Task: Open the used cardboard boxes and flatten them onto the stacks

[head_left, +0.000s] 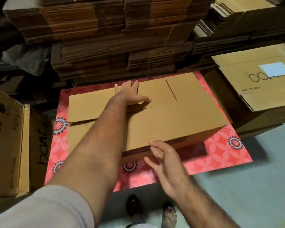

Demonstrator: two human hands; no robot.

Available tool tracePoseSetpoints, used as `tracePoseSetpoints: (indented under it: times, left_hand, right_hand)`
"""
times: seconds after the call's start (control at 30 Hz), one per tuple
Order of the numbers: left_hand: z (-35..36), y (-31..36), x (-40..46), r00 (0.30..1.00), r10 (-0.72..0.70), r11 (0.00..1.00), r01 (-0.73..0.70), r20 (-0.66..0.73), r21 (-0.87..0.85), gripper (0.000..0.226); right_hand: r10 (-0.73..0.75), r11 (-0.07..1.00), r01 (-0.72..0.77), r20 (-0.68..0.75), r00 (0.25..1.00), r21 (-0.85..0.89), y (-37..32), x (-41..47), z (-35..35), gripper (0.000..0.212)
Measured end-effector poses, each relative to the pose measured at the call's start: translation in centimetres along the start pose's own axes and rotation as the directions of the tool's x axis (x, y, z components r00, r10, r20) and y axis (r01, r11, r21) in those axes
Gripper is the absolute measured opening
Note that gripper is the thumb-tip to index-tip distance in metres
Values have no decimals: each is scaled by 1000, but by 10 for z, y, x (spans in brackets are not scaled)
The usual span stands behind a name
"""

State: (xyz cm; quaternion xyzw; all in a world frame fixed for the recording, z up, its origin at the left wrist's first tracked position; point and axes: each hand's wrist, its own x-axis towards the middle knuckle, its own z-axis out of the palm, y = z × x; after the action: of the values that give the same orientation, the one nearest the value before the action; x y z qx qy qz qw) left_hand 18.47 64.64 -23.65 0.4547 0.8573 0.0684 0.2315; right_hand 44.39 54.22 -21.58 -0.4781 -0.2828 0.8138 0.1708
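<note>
We see one plain cardboard box (163, 116) lying on a red patterned mat (220, 152). Our left hand (130, 93) rests flat on the box's far flap, fingers spread wide. Our right hand (164, 162) hovers just before the box's near edge, fingers loose, holding nothing. Behind the box rise stacks of flattened cardboard (113, 38); two printed boxes (262, 89) flank it.

I count one plain brown cardboard box (163, 116) lying in front of me on one red floral-patterned mat (220, 150). Three printed brown cardboard cartons stand around it: two at my left (5, 142) (39, 145) and one at my right (257, 89). Behind are several tall stacks of flattened brown cardboard (105, 38); I cannot tell exactly how many. One crumpled grey plastic bag (28, 58) sits far left.
</note>
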Motion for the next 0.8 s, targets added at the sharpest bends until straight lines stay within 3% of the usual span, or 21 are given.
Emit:
tracePoseSetpoints:
  times: [0.1,0.17,0.23,0.3,0.37,0.43,0.5,0.57,0.67,0.8]
  left_hand:
    - [7,-2,1,999,39,999,-38,-18,14,107]
    - [1,-5,-3,999,41,999,-42,-14,-13,102]
    - [-2,-7,-13,995,62,998,-64,-75,-21,97]
    - [4,-11,-33,973,46,999,-47,-227,3,94]
    - [16,-21,-65,919,-102,995,100,-381,-23,97]
    - [28,-36,-102,844,-308,951,289,-439,-113,105]
    - [36,-52,-133,784,-461,887,413,-416,-204,114]
    - [43,-65,-153,755,-548,837,488,-360,-249,123]
    - [55,-77,-167,734,-598,802,537,-322,-263,134]
    - [67,-85,-170,743,-524,852,463,-416,-245,130]
  right_hand:
    - [12,993,-14,-16,1000,-116,-5,0,-8,27]
    - [29,930,-39,-33,999,-365,-16,0,-15,30]
    - [-112,679,58,-25,993,-732,-29,1,-22,29]
    - [-348,338,174,48,936,-925,-41,5,-20,29]
    - [-530,78,278,196,825,-958,-54,21,-10,26]
    - [-573,-132,402,400,715,-906,-67,48,5,35]
    - [-517,-304,430,526,675,-850,-75,80,20,54]
    - [-481,-430,366,553,680,-825,-79,105,31,71]
    - [-457,-471,325,542,705,-820,-75,124,34,88]
    - [-469,-318,316,437,767,-894,-55,128,22,96]
